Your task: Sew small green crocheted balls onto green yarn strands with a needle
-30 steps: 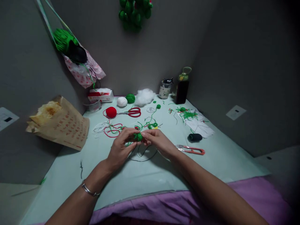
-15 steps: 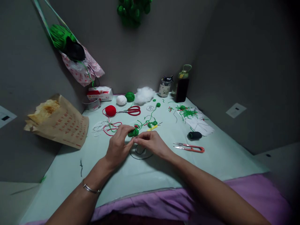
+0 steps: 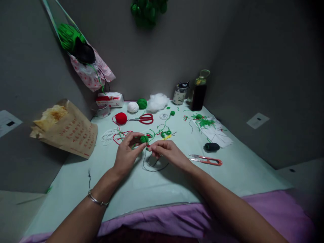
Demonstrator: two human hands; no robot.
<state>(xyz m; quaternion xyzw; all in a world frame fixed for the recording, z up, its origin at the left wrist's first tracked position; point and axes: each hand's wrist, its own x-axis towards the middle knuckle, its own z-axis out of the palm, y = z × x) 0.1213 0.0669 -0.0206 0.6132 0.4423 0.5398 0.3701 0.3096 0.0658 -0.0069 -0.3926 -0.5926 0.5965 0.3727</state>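
Observation:
My left hand (image 3: 128, 152) is closed around a small round green yarn piece (image 3: 144, 139), fingers above and thumb below. Close beside it, my right hand (image 3: 165, 150) pinches with thumb and forefinger at something tiny, near a small green-and-red bit (image 3: 147, 147) just under the yarn piece. What exactly lies between those fingertips is too small to make out. A dark thread (image 3: 154, 171) hangs from the work and lies in loops on the table below the hands. Beyond the hands are small green yarn pieces (image 3: 168, 133) and a yellow strip (image 3: 167, 137).
Right of my hands lie orange thread snips (image 3: 207, 160), a dark thread spool (image 3: 212, 146) and green scraps on white paper (image 3: 222, 138). Behind are red-handled scissors (image 3: 146, 118), a red yarn ball (image 3: 121, 118), white stuffing (image 3: 157, 102) and a bottle (image 3: 198, 96). A paper bag (image 3: 73, 131) stands left.
My right hand has drawn slightly away from my left, its lower fingers now showing. The green yarn piece has tipped up and shows more. The view has shifted a little.

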